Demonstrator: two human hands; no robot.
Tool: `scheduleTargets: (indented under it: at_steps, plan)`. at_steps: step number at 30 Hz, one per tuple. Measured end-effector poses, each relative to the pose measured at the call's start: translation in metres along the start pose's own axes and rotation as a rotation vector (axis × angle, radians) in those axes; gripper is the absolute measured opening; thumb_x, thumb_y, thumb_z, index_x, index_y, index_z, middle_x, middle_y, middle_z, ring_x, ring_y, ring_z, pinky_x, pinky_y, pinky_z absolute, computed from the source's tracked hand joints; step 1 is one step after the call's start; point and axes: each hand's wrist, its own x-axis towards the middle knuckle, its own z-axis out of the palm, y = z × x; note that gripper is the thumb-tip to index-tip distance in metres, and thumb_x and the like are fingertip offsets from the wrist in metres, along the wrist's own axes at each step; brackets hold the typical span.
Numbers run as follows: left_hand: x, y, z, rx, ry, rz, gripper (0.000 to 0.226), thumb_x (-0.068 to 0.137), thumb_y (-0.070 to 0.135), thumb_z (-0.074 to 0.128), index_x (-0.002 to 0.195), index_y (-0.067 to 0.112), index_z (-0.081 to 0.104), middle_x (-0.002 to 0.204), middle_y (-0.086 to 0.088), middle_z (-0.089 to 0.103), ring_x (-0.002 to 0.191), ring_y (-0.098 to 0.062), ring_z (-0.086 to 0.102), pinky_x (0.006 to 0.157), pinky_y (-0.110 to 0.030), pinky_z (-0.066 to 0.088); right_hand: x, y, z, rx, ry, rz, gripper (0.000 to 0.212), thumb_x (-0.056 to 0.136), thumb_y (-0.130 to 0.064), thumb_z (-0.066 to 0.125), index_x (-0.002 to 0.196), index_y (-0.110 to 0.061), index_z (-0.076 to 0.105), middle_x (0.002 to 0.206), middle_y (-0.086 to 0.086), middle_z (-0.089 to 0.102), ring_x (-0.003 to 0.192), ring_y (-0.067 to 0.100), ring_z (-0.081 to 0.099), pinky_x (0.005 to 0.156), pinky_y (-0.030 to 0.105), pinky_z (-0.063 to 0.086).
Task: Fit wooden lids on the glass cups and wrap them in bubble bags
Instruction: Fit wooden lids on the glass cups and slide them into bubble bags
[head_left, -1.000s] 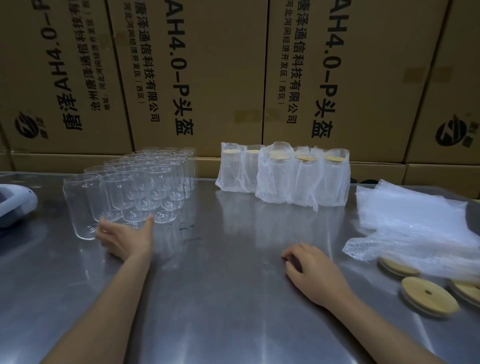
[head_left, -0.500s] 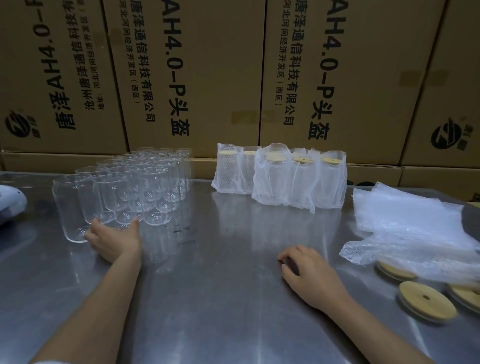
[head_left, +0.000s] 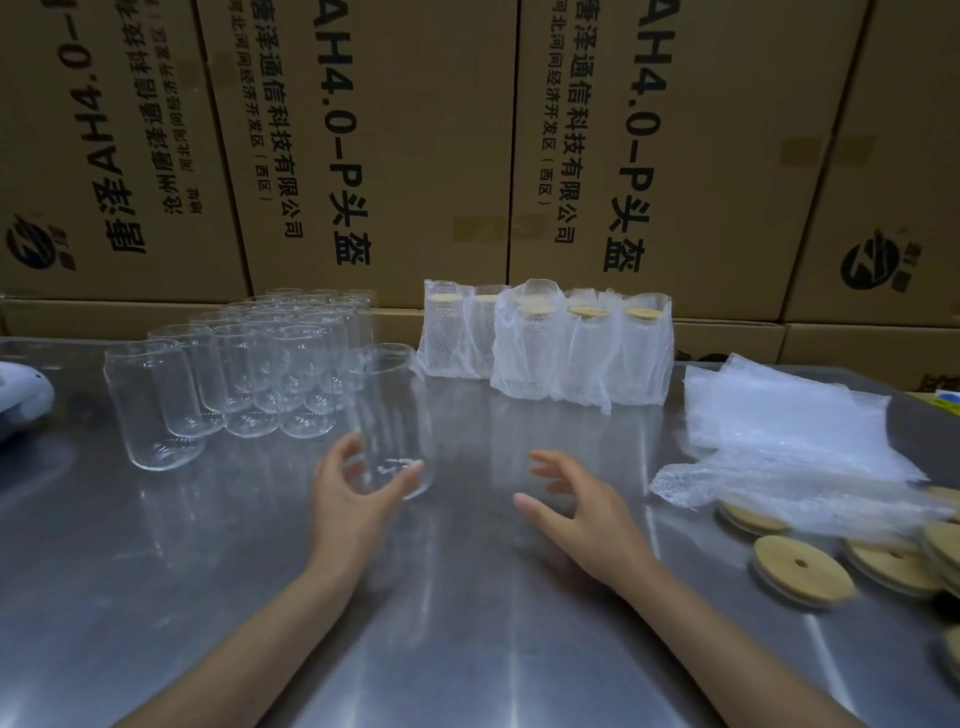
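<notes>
My left hand grips the base of a clear glass cup, upright near the middle of the steel table. My right hand hovers to its right, fingers spread and loosely curved, holding nothing. Several bare glass cups stand grouped at the back left. Several lidded cups wrapped in bubble bags stand in a row at the back. A pile of flat bubble bags lies at the right, with several round wooden lids in front of it.
Stacked cardboard boxes wall off the far side of the steel table. A pale blue-white object lies at the left edge.
My left hand took one cup from the group and brought it toward the middle. My right hand lifted off the table and spread its fingers toward the cup.
</notes>
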Motion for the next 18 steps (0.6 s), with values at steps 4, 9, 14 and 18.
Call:
scheduleTargets:
  at_steps: [4,9,14,18]
  plan:
    - [-0.037,0.012,0.049,-0.029,-0.140,0.032,0.070,0.063,0.013,0.089,0.125,0.009,0.057,0.123,-0.006,0.058,0.111,-0.015,0.058,0.092,-0.022,0.045,-0.006,-0.007,-0.002,0.206,0.060,0.020,0.069,0.066,-0.062,0.069,0.128,-0.043,0.045,0.117,-0.020,0.059,0.104,-0.002,0.059,0.092,0.022,0.047]
    - [-0.056,0.018,0.100,-0.018,-0.238,0.039,0.068,0.065,0.018,0.088,0.125,0.013,0.056,0.122,0.000,0.056,0.109,-0.012,0.057,0.092,-0.025,0.048,-0.009,-0.001,-0.005,0.406,0.204,0.123,0.056,0.076,-0.036,0.078,0.122,-0.041,0.046,0.115,-0.017,0.057,0.109,0.007,0.058,0.093,0.030,0.049]
    - [-0.059,0.016,0.111,0.024,-0.302,0.055,0.061,0.069,0.014,0.084,0.122,0.018,0.053,0.110,0.014,0.048,0.105,-0.008,0.054,0.085,-0.021,0.049,-0.011,0.005,-0.011,0.483,0.272,0.199,0.050,0.077,-0.032,0.079,0.115,-0.038,0.048,0.109,-0.014,0.057,0.102,0.006,0.059,0.082,0.021,0.049]
    - [-0.058,0.014,0.109,0.061,-0.346,0.055,0.062,0.072,0.015,0.082,0.126,0.016,0.051,0.117,0.007,0.046,0.106,-0.009,0.053,0.084,-0.017,0.042,-0.010,0.006,-0.010,0.464,0.269,0.232,0.050,0.077,-0.031,0.080,0.116,-0.033,0.049,0.108,-0.013,0.059,0.103,0.012,0.061,0.089,0.032,0.052]
